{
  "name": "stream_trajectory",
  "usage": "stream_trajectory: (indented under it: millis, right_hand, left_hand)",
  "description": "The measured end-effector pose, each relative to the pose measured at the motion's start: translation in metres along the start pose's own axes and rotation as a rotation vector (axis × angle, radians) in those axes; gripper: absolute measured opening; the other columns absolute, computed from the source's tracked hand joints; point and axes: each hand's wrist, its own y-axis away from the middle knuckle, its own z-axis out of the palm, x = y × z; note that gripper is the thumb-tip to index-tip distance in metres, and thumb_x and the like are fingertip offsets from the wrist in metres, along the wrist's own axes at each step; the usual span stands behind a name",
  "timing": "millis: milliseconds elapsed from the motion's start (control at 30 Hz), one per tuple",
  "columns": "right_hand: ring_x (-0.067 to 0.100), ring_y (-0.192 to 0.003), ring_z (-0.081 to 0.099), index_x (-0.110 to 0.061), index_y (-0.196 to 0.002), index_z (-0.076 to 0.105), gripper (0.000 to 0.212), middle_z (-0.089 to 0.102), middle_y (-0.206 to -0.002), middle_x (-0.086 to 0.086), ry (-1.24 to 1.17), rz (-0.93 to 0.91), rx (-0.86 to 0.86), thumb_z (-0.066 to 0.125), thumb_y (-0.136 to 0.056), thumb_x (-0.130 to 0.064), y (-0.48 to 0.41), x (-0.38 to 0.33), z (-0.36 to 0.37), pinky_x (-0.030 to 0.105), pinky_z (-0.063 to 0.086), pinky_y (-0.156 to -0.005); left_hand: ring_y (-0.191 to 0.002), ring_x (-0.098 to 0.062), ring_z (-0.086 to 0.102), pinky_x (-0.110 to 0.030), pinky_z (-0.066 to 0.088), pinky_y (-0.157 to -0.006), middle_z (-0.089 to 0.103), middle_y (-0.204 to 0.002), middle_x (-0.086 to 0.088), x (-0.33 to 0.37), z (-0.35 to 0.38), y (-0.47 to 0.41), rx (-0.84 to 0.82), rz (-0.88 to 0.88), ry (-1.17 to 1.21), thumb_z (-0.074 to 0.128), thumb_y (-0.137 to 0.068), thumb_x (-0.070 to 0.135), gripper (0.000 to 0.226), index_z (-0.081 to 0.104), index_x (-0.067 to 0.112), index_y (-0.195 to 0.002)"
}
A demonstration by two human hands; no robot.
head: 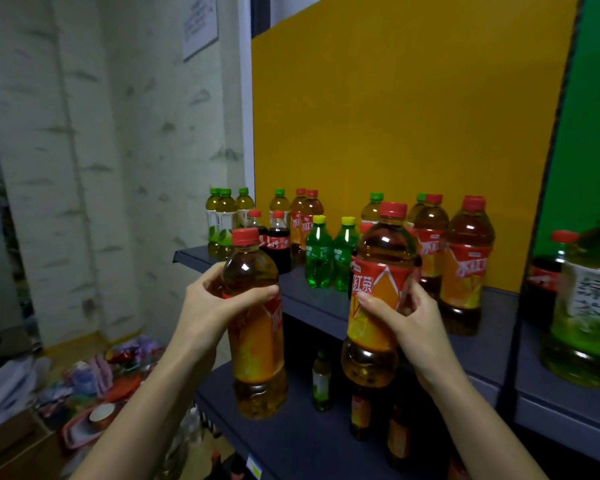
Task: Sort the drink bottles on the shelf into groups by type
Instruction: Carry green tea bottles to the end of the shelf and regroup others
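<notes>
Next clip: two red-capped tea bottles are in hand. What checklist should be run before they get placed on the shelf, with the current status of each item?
1. Left hand grips left bottle: ok.
2. Right hand grips right bottle: ok.
3. Both held bottles are the same type, red cap and orange label: ok.
4. Matching red-tea pair stands on the shelf: ok.
5. Bare shelf in front of that pair: ok.
6. Back row sorted: not ok, green-capped bottle stands among red tea.
</notes>
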Motion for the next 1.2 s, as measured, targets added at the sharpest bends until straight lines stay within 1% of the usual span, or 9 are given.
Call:
stream_trajectory:
  millis: [133,333,433,667,767,867,1000,1067,1200]
  right_hand:
    - [0.009,-0.094,0.066,-0.031,-0.104,0.058,0.054,0.068,-0.103,-0.006,0.043,-0.040,0.031,0.074,-0.053,-0.039,-0.041,0.019,0.027,0.028,0.053,-0.081]
    - [0.008,-0.092,0.067,-0.030,-0.102,0.060,0.060,0.070,-0.100,-0.006,0.088,-0.049,0.091,0.075,-0.047,-0.047,-0.084,0.046,0.055,0.030,0.053,-0.082]
    - [0.004,-0.089,0.067,-0.030,-0.101,0.060,0.061,0.070,-0.098,-0.009,0.131,-0.043,0.115,0.075,-0.045,-0.050,-0.097,0.053,0.063,0.025,0.053,-0.078]
    - [0.004,-0.086,0.067,-0.030,-0.099,0.061,0.055,0.071,-0.093,-0.013,0.220,-0.050,0.224,0.077,-0.049,-0.045,-0.123,0.065,0.083,0.021,0.054,-0.072]
    - [0.000,-0.085,0.066,-0.031,-0.101,0.060,0.051,0.070,-0.092,-0.017,0.255,-0.053,0.281,0.077,-0.053,-0.039,-0.133,0.071,0.097,0.015,0.053,-0.067]
    - [0.000,-0.086,0.066,-0.031,-0.102,0.060,0.052,0.070,-0.093,-0.013,0.284,-0.054,0.359,0.077,-0.053,-0.039,-0.141,0.075,0.110,0.015,0.053,-0.069]
    - [0.001,-0.089,0.066,-0.031,-0.103,0.060,0.052,0.070,-0.096,-0.011,0.333,-0.047,0.449,0.077,-0.054,-0.039,-0.145,0.080,0.120,0.019,0.053,-0.072]
    - [0.001,-0.089,0.066,-0.032,-0.101,0.060,0.051,0.070,-0.095,-0.014,0.357,-0.046,0.493,0.077,-0.053,-0.040,-0.143,0.083,0.122,0.017,0.053,-0.070]
    - [-0.001,-0.090,0.065,-0.034,-0.102,0.059,0.050,0.069,-0.096,-0.017,0.411,-0.046,0.577,0.076,-0.055,-0.040,-0.135,0.082,0.123,0.013,0.052,-0.068]
  left_hand:
    - [-0.088,-0.007,0.067,-0.022,0.050,-0.068,0.071,-0.095,0.007,-0.020,-0.010,-0.055,-0.024,0.021,-0.010,0.081,-0.036,0.044,0.066,0.068,0.027,-0.098]
    - [-0.093,-0.012,0.066,-0.025,0.051,-0.070,0.071,-0.100,0.003,-0.053,-0.021,-0.119,-0.059,0.053,0.043,0.082,-0.036,0.042,0.070,0.067,0.025,-0.101]
    - [-0.092,-0.009,0.067,-0.024,0.051,-0.070,0.071,-0.099,0.004,-0.067,-0.022,-0.146,-0.105,0.075,0.074,0.081,-0.037,0.041,0.068,0.067,0.025,-0.101]
    - [-0.086,-0.008,0.069,-0.019,0.054,-0.063,0.073,-0.094,0.007,-0.094,-0.011,-0.209,-0.274,0.074,0.196,0.084,-0.037,0.033,0.064,0.068,0.024,-0.098]
    - [-0.084,-0.010,0.070,-0.019,0.054,-0.060,0.073,-0.092,0.007,-0.104,-0.009,-0.234,-0.346,0.041,0.237,0.084,-0.045,0.024,0.055,0.068,0.025,-0.098]
    - [-0.080,-0.010,0.070,-0.018,0.054,-0.058,0.074,-0.089,0.007,-0.110,-0.011,-0.257,-0.439,0.025,0.282,0.087,-0.048,0.019,0.049,0.068,0.028,-0.093]
    - [-0.084,-0.012,0.070,-0.023,0.057,-0.066,0.074,-0.093,0.002,-0.110,-0.008,-0.278,-0.560,0.057,0.327,0.085,-0.048,0.011,0.052,0.068,0.024,-0.095]
    - [-0.087,-0.015,0.070,-0.028,0.058,-0.071,0.073,-0.094,-0.001,-0.113,-0.003,-0.284,-0.607,0.061,0.351,0.081,-0.049,0.015,0.049,0.068,0.021,-0.097]
    - [-0.088,-0.016,0.070,-0.028,0.057,-0.072,0.073,-0.094,-0.001,-0.120,0.013,-0.284,-0.687,0.083,0.396,0.080,-0.047,0.021,0.051,0.068,0.019,-0.096]
